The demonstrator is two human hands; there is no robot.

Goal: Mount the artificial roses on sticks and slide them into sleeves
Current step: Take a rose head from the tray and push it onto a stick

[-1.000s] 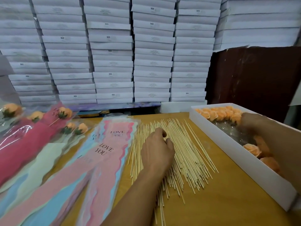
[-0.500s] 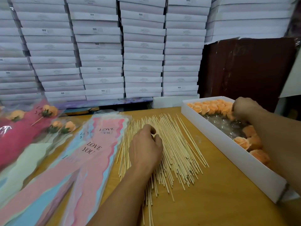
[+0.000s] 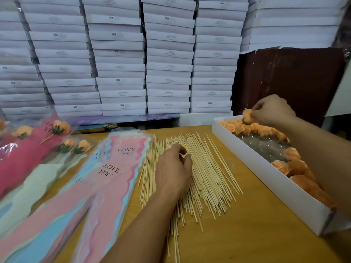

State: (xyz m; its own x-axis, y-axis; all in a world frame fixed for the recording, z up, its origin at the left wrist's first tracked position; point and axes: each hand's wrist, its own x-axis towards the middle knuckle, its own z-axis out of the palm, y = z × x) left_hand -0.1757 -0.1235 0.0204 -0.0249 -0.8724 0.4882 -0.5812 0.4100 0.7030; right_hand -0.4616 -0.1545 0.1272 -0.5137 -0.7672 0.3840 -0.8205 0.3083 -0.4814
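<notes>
A heap of thin wooden sticks (image 3: pixel 205 168) lies spread on the table's middle. My left hand (image 3: pixel 173 170) rests on the heap with its fingers curled down among the sticks; whether it pinches one is hidden. At the far end of the white box (image 3: pixel 266 177), my right hand (image 3: pixel 271 111) pinches an orange rose (image 3: pixel 247 116) lifted just above the other orange roses (image 3: pixel 296 168) in the box. Pink and blue "LOVE YOU" sleeves (image 3: pixel 106 173) lie left of the sticks.
Finished roses in sleeves (image 3: pixel 28 147) lie at the far left. Stacks of white flat boxes (image 3: pixel 167 57) wall the back of the table (image 3: pixel 247 234). A dark brown board (image 3: pixel 288 78) stands behind the rose box.
My right hand has lifted one orange rose out of the box's far end. My left hand has stayed on the sticks, its fingers curling a little more.
</notes>
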